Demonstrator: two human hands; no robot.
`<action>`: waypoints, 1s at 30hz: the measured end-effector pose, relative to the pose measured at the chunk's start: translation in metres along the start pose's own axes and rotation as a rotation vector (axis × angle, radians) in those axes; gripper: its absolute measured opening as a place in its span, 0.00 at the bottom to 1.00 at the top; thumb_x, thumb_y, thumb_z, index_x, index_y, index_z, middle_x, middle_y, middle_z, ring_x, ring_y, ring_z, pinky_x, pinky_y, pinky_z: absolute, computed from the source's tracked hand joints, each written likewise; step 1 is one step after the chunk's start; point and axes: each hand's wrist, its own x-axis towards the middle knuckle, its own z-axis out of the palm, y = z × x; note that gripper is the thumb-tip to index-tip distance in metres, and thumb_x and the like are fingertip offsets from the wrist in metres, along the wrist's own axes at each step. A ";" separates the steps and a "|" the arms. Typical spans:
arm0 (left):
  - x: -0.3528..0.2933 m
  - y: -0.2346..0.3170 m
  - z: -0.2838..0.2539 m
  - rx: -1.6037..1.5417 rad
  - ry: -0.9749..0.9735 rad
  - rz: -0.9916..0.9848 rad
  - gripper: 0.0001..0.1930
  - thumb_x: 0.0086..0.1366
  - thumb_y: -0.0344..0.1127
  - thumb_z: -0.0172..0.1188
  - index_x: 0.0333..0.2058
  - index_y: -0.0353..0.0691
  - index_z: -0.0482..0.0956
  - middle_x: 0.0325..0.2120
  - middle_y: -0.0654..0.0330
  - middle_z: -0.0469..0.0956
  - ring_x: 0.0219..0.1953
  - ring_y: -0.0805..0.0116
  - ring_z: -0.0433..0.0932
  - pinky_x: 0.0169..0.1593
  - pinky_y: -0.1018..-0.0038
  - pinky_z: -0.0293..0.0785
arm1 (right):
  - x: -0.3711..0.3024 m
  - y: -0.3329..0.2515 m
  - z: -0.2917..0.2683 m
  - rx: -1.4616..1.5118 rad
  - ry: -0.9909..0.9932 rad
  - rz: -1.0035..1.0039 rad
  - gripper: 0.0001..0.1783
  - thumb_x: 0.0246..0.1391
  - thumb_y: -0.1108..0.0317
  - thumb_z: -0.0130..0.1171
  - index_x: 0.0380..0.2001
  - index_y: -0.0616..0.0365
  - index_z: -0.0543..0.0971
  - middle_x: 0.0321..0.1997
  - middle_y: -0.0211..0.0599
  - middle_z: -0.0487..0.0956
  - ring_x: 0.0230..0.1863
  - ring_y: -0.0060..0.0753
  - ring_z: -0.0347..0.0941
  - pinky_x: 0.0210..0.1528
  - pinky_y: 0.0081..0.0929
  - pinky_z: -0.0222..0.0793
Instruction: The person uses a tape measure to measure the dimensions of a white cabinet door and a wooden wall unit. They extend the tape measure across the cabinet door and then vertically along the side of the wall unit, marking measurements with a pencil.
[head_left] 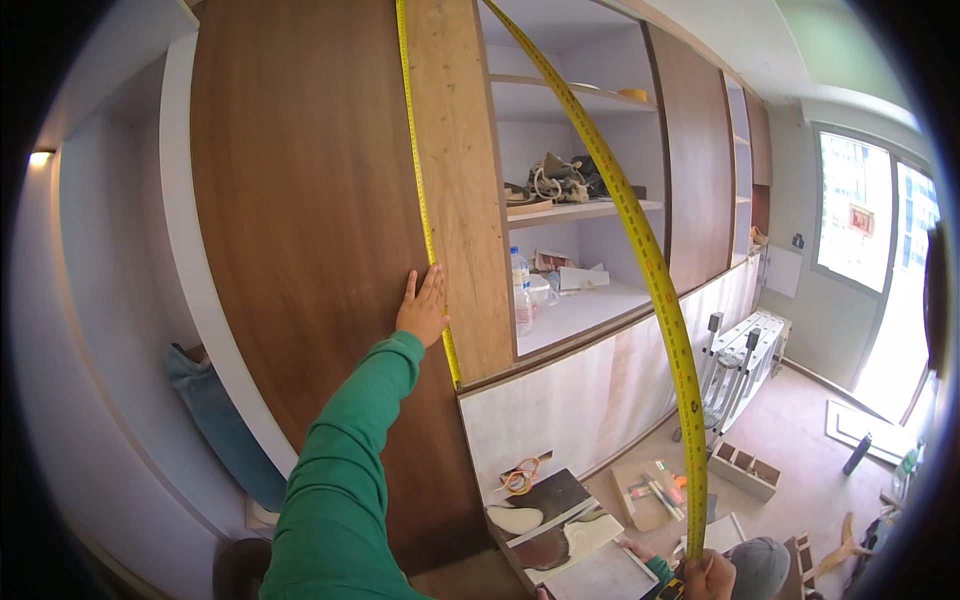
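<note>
My left hand (424,308) lies flat with fingers stretched out, at the right edge of a tall brown wood panel (320,250). It presses on a yellow tape blade (418,170) that runs straight down between this panel and a pale wood strip (462,200). At the lower right, my right hand (712,578) is closed around a tape measure (672,590), whose black and yellow case is mostly hidden. From it, a long stretch of yellow blade (650,260) arcs up past the open shelves and leaves the top of the view.
Open shelves (590,212) hold a bundle of cloth, bottles and papers. Below, a person in a grey cap (757,568) is beside a board (565,530). A folded metal ladder (740,370), a wooden box (742,470) and a dark bottle (857,454) stand on the floor.
</note>
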 end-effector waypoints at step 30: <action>0.005 0.011 -0.003 -0.017 -0.040 -0.052 0.46 0.62 0.55 0.57 0.70 0.35 0.49 0.73 0.57 0.42 0.75 0.63 0.34 0.74 0.52 0.27 | 0.005 -0.020 -0.042 0.106 0.024 0.113 0.12 0.67 0.63 0.48 0.31 0.57 0.74 0.21 0.25 0.70 0.19 0.18 0.67 0.20 0.19 0.62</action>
